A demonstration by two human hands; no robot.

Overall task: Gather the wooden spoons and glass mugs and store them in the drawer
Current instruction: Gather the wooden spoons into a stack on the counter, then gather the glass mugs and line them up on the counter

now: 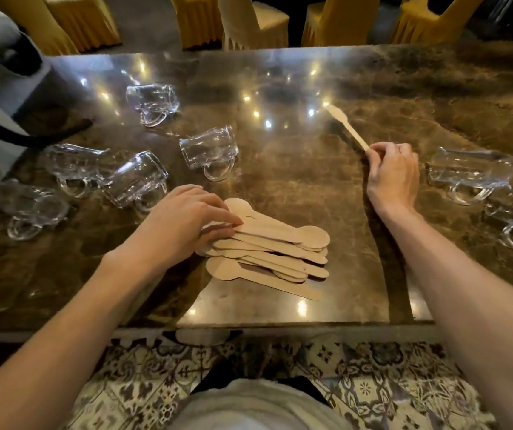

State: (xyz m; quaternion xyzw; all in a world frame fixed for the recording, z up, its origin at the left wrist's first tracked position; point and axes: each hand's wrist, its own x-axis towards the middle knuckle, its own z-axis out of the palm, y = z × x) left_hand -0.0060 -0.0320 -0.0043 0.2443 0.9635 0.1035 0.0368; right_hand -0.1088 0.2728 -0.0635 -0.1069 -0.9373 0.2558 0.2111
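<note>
On the table (280, 169), the left hand (183, 221) presses flat fingers on the spoon pile (273, 252) while the right hand (394, 175) pinches a lone spoon (346, 127) by its handle, best laid parallel on top so the stack lifts as one.

Pale tan wooden spoons (267, 246); brown marbled table (295, 181); yellow chair covers (332, 23).
</note>
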